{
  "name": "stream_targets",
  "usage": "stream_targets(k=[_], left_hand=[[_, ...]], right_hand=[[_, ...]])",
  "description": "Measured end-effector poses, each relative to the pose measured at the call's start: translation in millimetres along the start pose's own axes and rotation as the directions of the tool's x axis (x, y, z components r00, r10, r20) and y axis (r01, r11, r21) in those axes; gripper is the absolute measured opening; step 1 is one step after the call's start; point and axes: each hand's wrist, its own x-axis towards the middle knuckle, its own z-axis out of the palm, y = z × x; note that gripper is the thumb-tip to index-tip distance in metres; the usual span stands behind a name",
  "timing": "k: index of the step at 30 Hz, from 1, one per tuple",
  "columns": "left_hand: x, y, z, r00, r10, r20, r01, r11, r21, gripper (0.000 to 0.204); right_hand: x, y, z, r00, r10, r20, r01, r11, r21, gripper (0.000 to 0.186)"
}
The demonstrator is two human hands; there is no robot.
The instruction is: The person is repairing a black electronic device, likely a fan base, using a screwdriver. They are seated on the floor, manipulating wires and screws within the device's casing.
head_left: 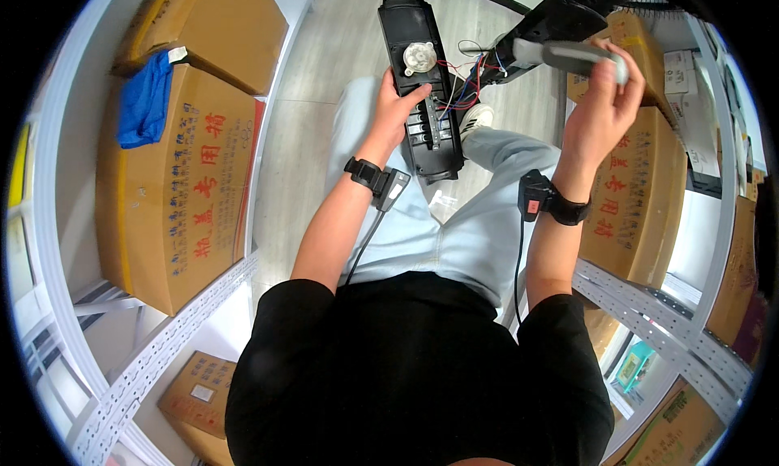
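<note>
My left hand (400, 106) grips the edge of a long black plastic panel (406, 28), its thumb lying across the face. On that panel sit a round whitish motor-like part (420, 58) and a narrow strip of small components (432, 125). Red, blue, black and white wires (464, 99) run from it to a black appliance body (552, 23) at the upper right. Raised beside that body, my right hand (607, 101) is closed on a brush-like tool with a grey handle (578, 57) and a paler tip, slightly blurred.
Large cardboard boxes stand on white metal shelves to the left (182, 190) and right (637, 198). A blue cloth (146, 101) hangs over a left box. My legs are spread on the wood-look floor (300, 133), with a light shoe (476, 118) near the wires.
</note>
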Motion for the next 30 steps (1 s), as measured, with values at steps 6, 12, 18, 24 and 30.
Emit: stream_targets(k=[6, 12, 18, 24, 30], left_hand=[[5.7, 9.6, -8.6, 0.999, 0.003, 0.049, 0.006, 0.981, -0.195, 0.061], [15.7, 29.3, 2.8, 0.999, 0.021, 0.036, -0.01, 0.958, -0.285, 0.058], [21.9, 38.1, 8.8, 0.989, 0.101, 0.108, -0.073, 0.97, -0.233, 0.065], [23.0, 32.8, 15.4, 0.991, 0.085, 0.1, -0.059, 0.969, -0.24, 0.047], [21.1, 25.1, 11.7, 0.988, 0.041, 0.15, -0.014, 0.985, -0.172, 0.033]], right_hand=[[-21.4, 29.4, -20.0, 0.981, 0.094, 0.168, -0.141, 0.945, 0.296, 0.024], [-89.9, 60.4, 14.1, 0.793, 0.38, 0.476, -0.247, 0.915, -0.319, 0.045], [-124.8, 73.4, 23.6, 0.702, 0.379, 0.603, -0.033, 0.863, -0.505, 0.069], [-135.5, 85.2, 28.4, 0.739, 0.416, 0.53, -0.097, 0.844, -0.527, 0.072], [-141.3, 105.5, 24.5, 0.729, 0.449, 0.517, -0.238, 0.874, -0.424, 0.069]])
